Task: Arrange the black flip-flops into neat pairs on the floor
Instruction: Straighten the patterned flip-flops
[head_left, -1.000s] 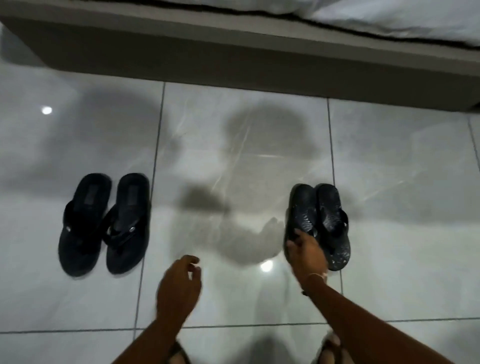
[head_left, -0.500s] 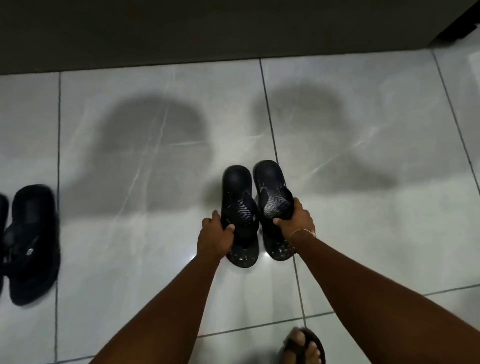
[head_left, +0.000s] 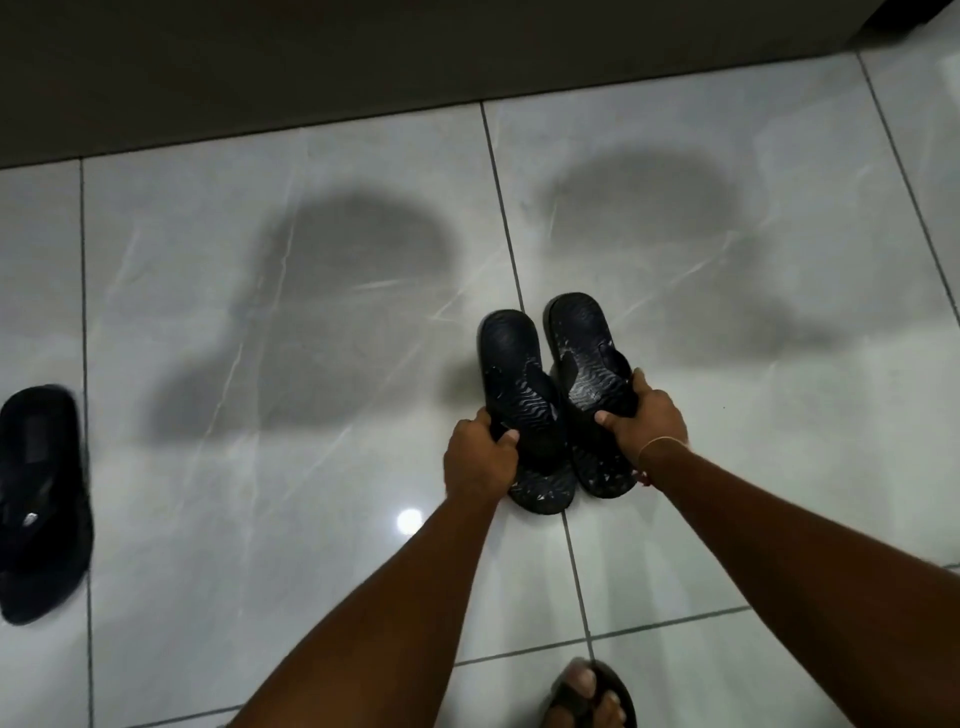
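- Nearest the person: a foot in a dark sandal at the bottom edge, toes showing, on the glossy grey tiled floor.
- Landmark = the grout line running away from that foot toward the far wall.
- Both forearms reach forward, one on each side of the grout line.
- Bright light reflection on the tile, left of the grout line, just beside the left forearm.
- Left hand: fingers clamped on the strap area of the left flip-flop; thumb on top.
- Right hand: fingers clamped around the strap of the right flip-flop; thin bracelet on the wrist.
- Both black flip-flops lie side by side, touching, toes pointing away, straddling the grout line. Heels speckled with pale bits. Right one sits slightly further out than the left.
- Can't tell if the soles rest fully on the floor or are slightly raised.
- Well left of the grout line, at the frame edge: another black flip-flop, flat on the floor, blurred, partly cut off.
- Beyond the held pair: two broad dark shadows on the tiles, one on each side of the grout line.
- Furthest: a dark base panel runs across where the tiles end.
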